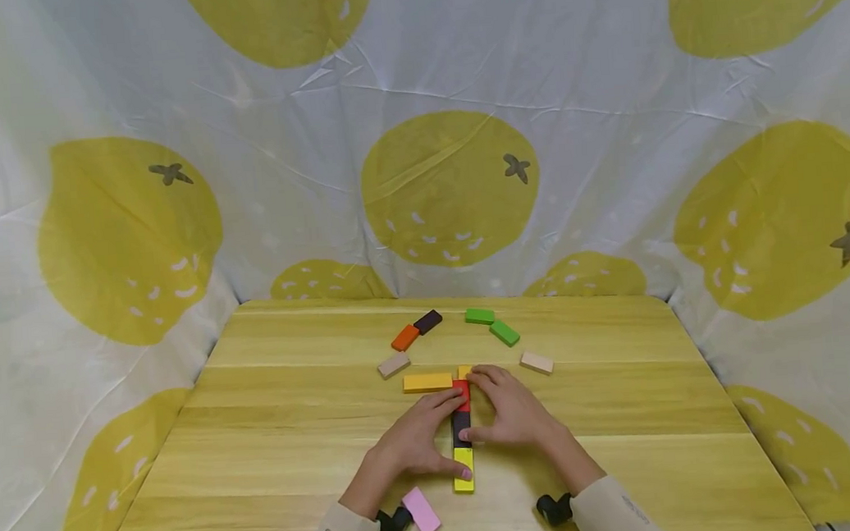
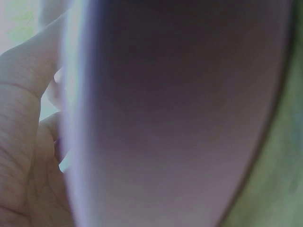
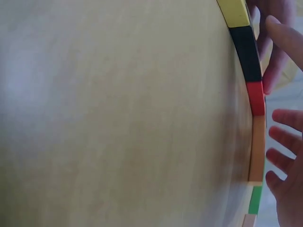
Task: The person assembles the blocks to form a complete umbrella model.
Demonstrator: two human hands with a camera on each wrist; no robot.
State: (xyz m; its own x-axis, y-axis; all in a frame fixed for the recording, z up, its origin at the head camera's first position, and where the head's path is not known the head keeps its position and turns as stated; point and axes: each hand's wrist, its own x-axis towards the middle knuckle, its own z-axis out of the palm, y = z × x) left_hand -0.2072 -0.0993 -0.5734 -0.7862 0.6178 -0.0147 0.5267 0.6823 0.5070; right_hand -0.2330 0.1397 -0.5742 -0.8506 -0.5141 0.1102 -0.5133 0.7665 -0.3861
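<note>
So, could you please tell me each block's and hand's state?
Yellow block: nearest in line
Red block: in the same line
Middle black block: between them
Far amber block: partly covered
Crosswise amber block: left of red
Pink block: askew
Green blocks: askew to each other
Orange block: slanting
Far black block: slanting
Pale blocks: slanting, far apart
Left hand: touching red and yellow blocks
Right hand: thumb at middle black block

In a broken arc on a wood-grain table point(image 1: 274, 440) lie two pale blocks point(image 1: 394, 365), an orange block point(image 1: 404, 338), dark block point(image 1: 427, 323) and two green blocks point(image 1: 504, 332); yellow block point(image 1: 463, 459), black block point(image 1: 461, 422), red block point(image 1: 463, 406) and amber block point(image 1: 464, 371) line up nearer, amber bar point(image 1: 427, 383) beside, pink block point(image 1: 422, 512) apart.
</note>
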